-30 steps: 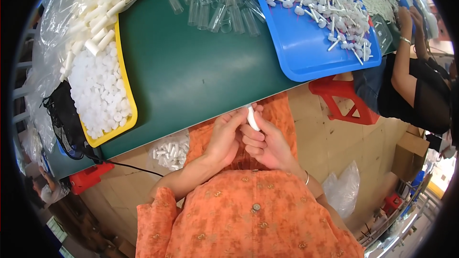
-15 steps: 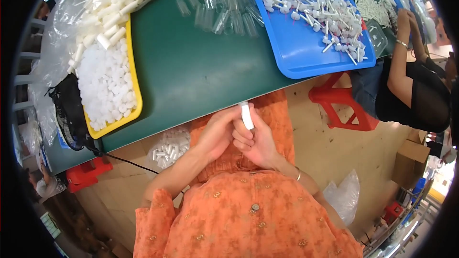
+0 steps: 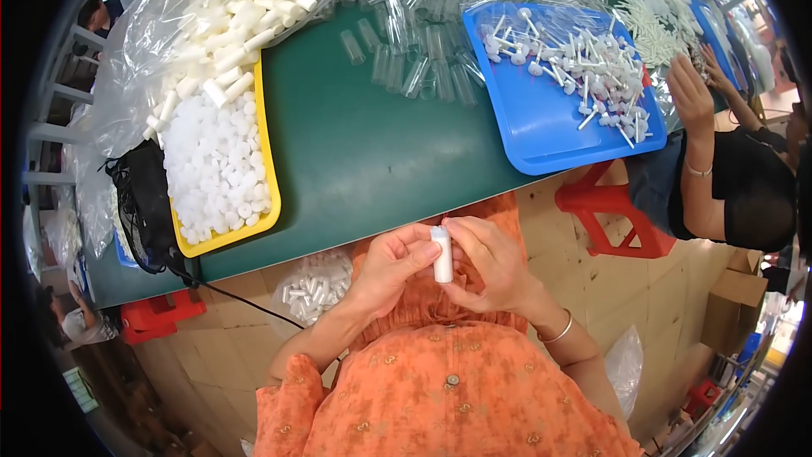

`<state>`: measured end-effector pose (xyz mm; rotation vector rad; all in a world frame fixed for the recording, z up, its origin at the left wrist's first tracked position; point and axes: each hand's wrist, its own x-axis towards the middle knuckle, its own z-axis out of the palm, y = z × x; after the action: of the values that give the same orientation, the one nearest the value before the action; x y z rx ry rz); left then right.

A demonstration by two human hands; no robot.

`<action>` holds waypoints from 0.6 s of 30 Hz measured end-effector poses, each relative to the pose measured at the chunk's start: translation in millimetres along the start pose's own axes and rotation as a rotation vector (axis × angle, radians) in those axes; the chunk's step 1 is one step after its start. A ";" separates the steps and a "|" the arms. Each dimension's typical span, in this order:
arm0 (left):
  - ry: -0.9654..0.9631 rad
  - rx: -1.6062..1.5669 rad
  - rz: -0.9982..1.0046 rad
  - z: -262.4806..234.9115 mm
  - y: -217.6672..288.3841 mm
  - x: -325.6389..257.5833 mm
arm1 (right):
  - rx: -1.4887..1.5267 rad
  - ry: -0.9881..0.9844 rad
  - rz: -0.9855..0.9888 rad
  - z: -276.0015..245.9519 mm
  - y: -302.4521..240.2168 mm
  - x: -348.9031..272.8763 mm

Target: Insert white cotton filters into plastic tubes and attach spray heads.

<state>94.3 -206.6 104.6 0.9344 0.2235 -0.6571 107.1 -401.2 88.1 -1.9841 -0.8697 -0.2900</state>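
Here in front of my orange clothing [image 3: 440, 381], I'm holding a small white cylinder [image 3: 441, 258] just off the near edge of the green tabletop [image 3: 381, 148], and it's standing nearly upright. My left hand [image 3: 392, 267] is clamping it, the thumb pressing its side. My right hand [image 3: 499, 267] is working close in, index finger reaching the cylinder's top, thumb sitting lower and apart; whether those fingers are pinching anything, I can't tell.

Over on the left, a yellow tray [image 3: 274, 173] is carrying a heap of small round white plastic pieces [image 3: 216, 173], with cream-coloured cylinders [image 3: 245, 30] spilling from a clear bag [image 3: 148, 42] above. Clear tubes [image 3: 427, 72] are lying loose at the far side. To the right, a blue tray [image 3: 545, 156] is holding white sticks with round heads [image 3: 596, 72]. Beyond it, a co-worker's hand [image 3: 691, 93] is hovering near a pale pile [image 3: 651, 30].
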 end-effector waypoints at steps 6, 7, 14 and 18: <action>-0.080 0.052 0.025 4.4 -2.5 1.5 | 0.069 0.098 -0.016 0.3 1.0 -5.0; -0.089 0.053 0.024 5.7 -0.6 2.3 | 0.060 0.101 -0.015 -0.2 1.7 -4.8; -0.089 0.125 0.127 17.0 3.9 0.8 | 0.077 0.116 0.015 -2.4 -6.4 -4.3; -0.067 0.148 0.155 17.6 0.6 -0.5 | 0.065 0.093 0.029 -3.0 -10.5 -5.3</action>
<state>92.6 -220.2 115.6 1.0587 0.0425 -0.5658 96.5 -402.7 93.9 -1.9063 -0.7811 -0.3312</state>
